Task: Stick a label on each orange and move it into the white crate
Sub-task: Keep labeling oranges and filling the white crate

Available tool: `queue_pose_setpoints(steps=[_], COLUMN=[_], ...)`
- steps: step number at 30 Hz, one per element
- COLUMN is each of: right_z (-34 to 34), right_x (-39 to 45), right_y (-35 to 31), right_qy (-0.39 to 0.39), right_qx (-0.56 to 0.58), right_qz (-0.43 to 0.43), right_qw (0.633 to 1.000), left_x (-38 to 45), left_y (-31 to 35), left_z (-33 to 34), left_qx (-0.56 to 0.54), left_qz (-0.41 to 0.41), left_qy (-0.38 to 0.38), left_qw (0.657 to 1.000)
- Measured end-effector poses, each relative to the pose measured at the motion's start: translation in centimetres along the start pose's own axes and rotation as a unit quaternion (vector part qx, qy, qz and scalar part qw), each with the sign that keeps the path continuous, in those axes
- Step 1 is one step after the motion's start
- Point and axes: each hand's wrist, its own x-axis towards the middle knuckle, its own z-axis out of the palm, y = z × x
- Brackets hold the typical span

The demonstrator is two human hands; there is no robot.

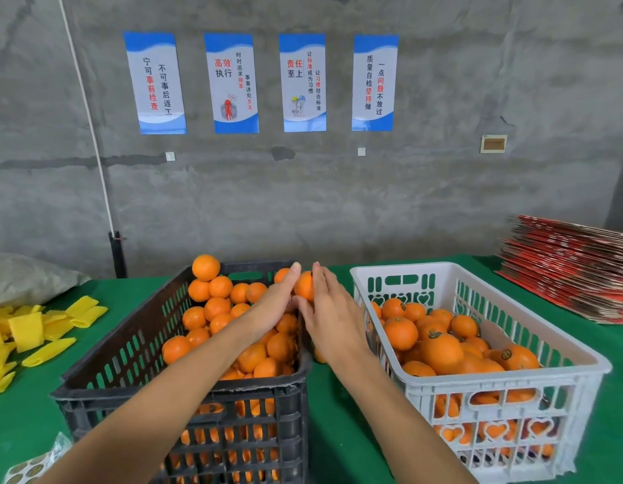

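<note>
A black crate [93,361] on the left is heaped with unlabelled oranges [215,307]. To its right a white crate [512,382] holds several oranges carrying dark round labels [505,353]. Both my hands are raised over the far right corner of the black crate. My left hand [278,298] holds one orange [304,286] with its fingers along the fruit's left side. My right hand [329,309] has straight fingers laid against the orange's right side. Whether a label is on this orange is hidden.
A sheet of round labels [30,466] lies at the bottom left corner on the green tablecloth [338,413]. Yellow foam sleeves [41,326] are scattered at the left, with a grey sack [27,277] behind. Flattened red cartons [575,267] are stacked at the back right.
</note>
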Motion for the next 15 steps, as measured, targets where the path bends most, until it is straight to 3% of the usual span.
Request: queue_pose_setpoints(steps=[3,6,9,15], right_z=[-1.1,-2.3,-2.9,-1.7], right_x=[0.6,1.5,2.3,3.5], right_y=[3.1,7.5,10.5,6.3], right_qy=[0.01,0.028,0.035,0.044], right_qx=[-0.035,-0.08,-0.127,-0.078], right_qz=[0.043,0.101,0.13,0.021], right_qw=[0.998,0.991,0.983,0.996], left_x=[0.3,0.4,1.1,1.3], left_y=[-1.4,-2.7,-2.8,-2.9], left_z=[-1.1,-2.4,-2.6,-3.4], left_qx=[0.096,0.266,0.345,0.39], left_qz=[0.027,0.067,0.085,0.055], left_qy=[0.015,0.031,0.048,0.072], left_qw=[0.995,0.961,0.933,0.917])
